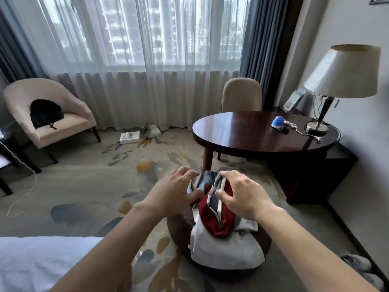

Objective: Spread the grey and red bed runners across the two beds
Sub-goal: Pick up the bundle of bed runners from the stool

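bed [42, 260] cut off at lower left, round stool [179, 226] mostly under bunched runners [219, 224]

Bed runners [219, 224] sitting bunched in a heap on a low dark round stool, not spread. Grey fabric w/ deep red panels & pale edging; red part [212, 216] showing mid-heap, light grey underside [223, 247] draping down the front toward camera. Top folds standing up, darker blue-grey layers [205, 182] peeking at the far end. Corner of white bed [37, 262] lying lower left, well apart from heap.
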`<state>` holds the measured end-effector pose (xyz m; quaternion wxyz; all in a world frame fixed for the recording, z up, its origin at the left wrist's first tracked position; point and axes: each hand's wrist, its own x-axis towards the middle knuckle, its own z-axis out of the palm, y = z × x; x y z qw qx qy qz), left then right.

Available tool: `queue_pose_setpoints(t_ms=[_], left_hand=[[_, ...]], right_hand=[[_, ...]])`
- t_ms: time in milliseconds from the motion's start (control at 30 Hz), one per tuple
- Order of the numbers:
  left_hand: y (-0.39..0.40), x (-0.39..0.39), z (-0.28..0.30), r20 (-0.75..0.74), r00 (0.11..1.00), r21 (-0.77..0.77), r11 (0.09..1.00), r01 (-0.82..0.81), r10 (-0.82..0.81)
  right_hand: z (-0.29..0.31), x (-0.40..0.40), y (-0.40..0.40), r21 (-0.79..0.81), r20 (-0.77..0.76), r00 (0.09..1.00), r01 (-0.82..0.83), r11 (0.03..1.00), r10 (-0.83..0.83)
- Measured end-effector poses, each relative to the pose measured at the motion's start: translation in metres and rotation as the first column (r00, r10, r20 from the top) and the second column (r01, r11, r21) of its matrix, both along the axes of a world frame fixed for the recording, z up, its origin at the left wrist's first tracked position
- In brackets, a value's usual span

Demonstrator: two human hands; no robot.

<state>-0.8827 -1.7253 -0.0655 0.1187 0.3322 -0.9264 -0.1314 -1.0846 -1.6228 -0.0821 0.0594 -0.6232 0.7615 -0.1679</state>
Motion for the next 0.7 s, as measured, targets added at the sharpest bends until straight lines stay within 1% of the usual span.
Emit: queue_pose_setpoints(t_ms=[233, 433, 600, 700], left_hand=[[-0.155, -0.078, -0.043, -0.026, 0.999, 0.029, 0.999, 0.043, -0.042], [-0.281, -0.148, -0.083, 0.010, 0.991, 0.091, 0.987, 0.132, -0.133], [-0.345, -0.190, -0.114, 0.039, 0.984, 0.166, 0.972, 0.166, -0.174], [-0.371, -0.208, -0.140, 0.063, 0.984, 0.201, 0.968, 0.153, -0.168]], right_hand=[[-0.036, -0.068, -0.138, 0.047, -0.028, 0.999, 0.046, 0.998, -0.044], [-0.068, -0.119, -0.244, 0.143, -0.027, 0.992, 0.122, 0.982, -0.119], [-0.093, -0.154, -0.300, 0.213, -0.011, 0.986, 0.166, 0.963, -0.167], [-0.118, -0.175, -0.320, 0.255, 0.012, 0.976, 0.206, 0.945, -0.217]])
